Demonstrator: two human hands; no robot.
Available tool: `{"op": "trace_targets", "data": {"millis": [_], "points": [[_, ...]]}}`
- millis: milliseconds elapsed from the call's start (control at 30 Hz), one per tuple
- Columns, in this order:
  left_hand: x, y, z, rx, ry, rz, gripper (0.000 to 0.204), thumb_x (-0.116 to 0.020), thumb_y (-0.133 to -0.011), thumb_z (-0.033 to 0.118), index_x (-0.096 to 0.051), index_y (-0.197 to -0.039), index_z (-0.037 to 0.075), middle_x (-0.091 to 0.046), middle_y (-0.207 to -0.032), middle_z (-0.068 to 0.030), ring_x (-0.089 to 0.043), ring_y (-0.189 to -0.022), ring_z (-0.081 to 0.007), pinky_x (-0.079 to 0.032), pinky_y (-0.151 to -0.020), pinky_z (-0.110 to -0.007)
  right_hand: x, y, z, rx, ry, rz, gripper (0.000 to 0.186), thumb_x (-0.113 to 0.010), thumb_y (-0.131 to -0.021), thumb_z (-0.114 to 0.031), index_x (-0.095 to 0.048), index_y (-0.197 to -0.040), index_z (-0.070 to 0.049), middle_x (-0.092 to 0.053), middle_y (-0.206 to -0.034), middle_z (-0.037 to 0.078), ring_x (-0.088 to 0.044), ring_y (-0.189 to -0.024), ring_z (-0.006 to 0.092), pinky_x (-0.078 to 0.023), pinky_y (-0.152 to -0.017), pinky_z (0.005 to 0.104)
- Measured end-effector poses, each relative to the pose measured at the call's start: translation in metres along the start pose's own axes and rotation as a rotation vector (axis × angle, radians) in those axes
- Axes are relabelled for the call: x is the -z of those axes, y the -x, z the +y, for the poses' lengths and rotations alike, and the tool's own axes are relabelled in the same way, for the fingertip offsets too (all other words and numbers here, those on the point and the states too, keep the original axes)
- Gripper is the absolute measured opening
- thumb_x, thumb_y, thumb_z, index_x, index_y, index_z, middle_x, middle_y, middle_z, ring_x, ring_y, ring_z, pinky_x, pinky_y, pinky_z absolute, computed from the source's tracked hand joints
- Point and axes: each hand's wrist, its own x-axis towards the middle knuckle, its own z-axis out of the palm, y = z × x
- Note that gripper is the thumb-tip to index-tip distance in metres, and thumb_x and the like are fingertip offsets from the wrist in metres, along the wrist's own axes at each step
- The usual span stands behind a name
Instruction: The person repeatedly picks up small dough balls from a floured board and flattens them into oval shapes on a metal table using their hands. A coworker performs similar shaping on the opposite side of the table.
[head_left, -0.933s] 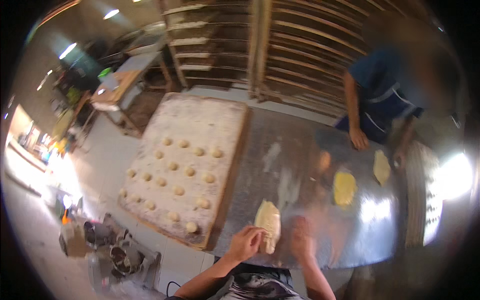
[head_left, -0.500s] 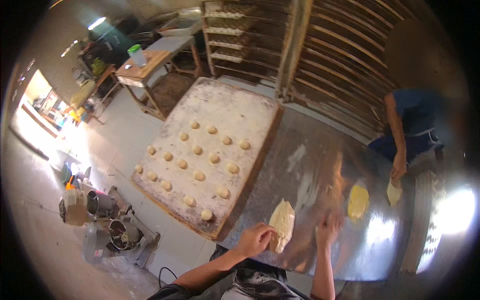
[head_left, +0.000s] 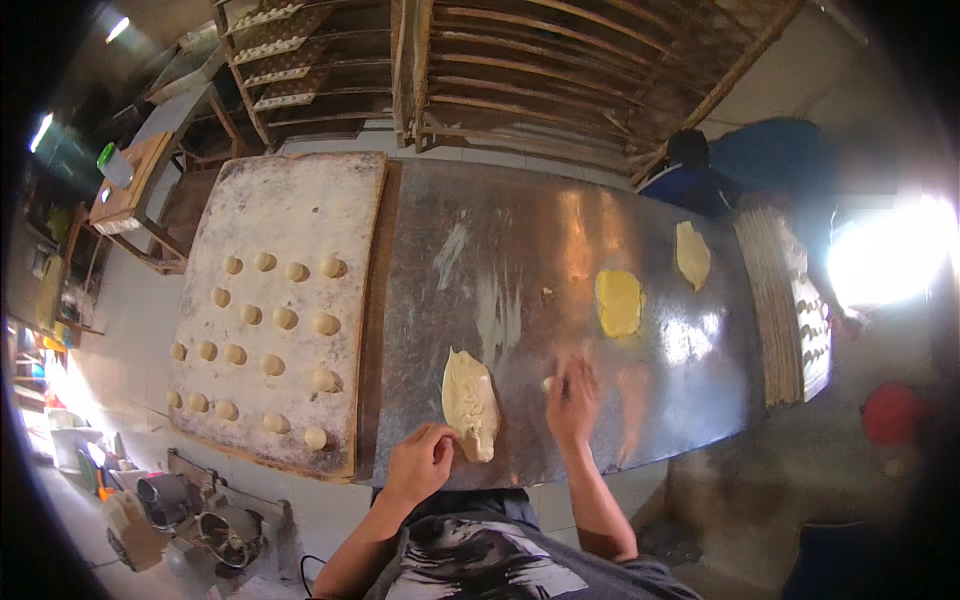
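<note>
A long, pale slab of soft dough [head_left: 470, 405] lies on the metal tabletop [head_left: 420, 270] in front of me. At its lower left edge is my left hand [head_left: 420, 465], fingers curled together in a pinch that touches the dough. Farther right, my right hand [head_left: 573, 405] lies low over the metal, its fingers stretched forward and slightly blurred. A small pale bit of dough [head_left: 548, 383] shows beside its thumb side; whether more is under the palm is hidden.
Left stands a floured board [head_left: 270, 210] with rows of round dough balls [head_left: 285, 318]. A yellow slab [head_left: 620, 303] and another pale dough piece [head_left: 692, 255] lie to the right, before stacked trays [head_left: 770, 300]. Wooden racks [head_left: 530, 70] line the back. Mixing machines [head_left: 225, 535] stand lower left.
My view has swung to the right, so the board and dough appear farther left. The co-worker's hand has left the far dough piece. My hands stay near the same spots on the table.
</note>
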Motion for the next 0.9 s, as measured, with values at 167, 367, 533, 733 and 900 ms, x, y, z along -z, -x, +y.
{"op": "trace_targets", "data": {"millis": [167, 367, 533, 733, 900], "points": [[-0.011, -0.001, 0.016, 0.101, -0.285, -0.047, 0.039, -0.063, -0.095, 0.041, -0.056, -0.113, 0.007, -0.071, -0.078, -0.0152, -0.070, -0.059, -0.0343, -0.055, -0.055, -0.046, 0.043, -0.003, -0.033, -0.332, 0.030, -0.140, 0.044, -0.066, -0.094, -0.028, -0.061, -0.133, -0.009, -0.070, -0.117, 0.023, -0.068, -0.105, 0.0408, -0.054, -0.089, 0.0455], [-0.074, -0.001, 0.003, 0.001, -0.236, -0.372, 0.056, -0.056, -0.099, 0.037, -0.040, -0.144, 0.008, -0.069, -0.090, -0.0250, -0.071, -0.068, -0.0417, -0.057, -0.055, -0.054, -0.037, -0.048, -0.066, 0.158, 0.052, -0.124, 0.023, -0.067, -0.091, -0.019, -0.067, -0.109, -0.005, -0.069, -0.085, 0.019, -0.068, -0.077, 0.0342, -0.054, -0.069, 0.0414], [-0.092, -0.003, -0.016, -0.124, -0.209, -0.263, 0.059, -0.060, -0.092, 0.019, -0.036, -0.143, 0.001, -0.068, -0.095, -0.0253, -0.072, -0.071, -0.0400, -0.057, -0.055, -0.051, -0.038, -0.119, -0.365, 0.714, -0.532, -0.121, 0.028, -0.067, -0.096, -0.017, -0.068, -0.120, -0.003, -0.071, -0.100, 0.011, -0.065, -0.080, 0.0182, -0.052, -0.069, 0.0320], [-0.066, 0.000, -0.024, -0.195, -0.034, -0.195, 0.052, -0.061, -0.092, 0.013, -0.038, -0.135, -0.003, -0.068, -0.096, -0.0252, -0.070, -0.079, -0.0423, -0.056, -0.064, -0.051, -0.140, -0.104, -0.599, 1.133, -0.482, 0.026, 0.031, -0.063, -0.099, -0.027, -0.068, -0.121, -0.005, -0.070, -0.114, 0.019, -0.068, -0.091, 0.0286, -0.053, -0.080, 0.0388], [-0.067, -0.008, -0.048, -0.181, 0.152, -0.181, 0.048, -0.061, -0.092, 0.012, -0.039, -0.132, -0.004, -0.068, -0.097, -0.0265, -0.069, -0.085, -0.0453, -0.055, -0.070, -0.052, -0.227, -0.045, -0.471, 0.964, -0.491, -0.243, 0.058, -0.061, -0.099, -0.036, -0.051, -0.146, -0.004, -0.069, -0.109, 0.025, -0.069, -0.091, 0.0371, -0.055, -0.081, 0.0446]]}}
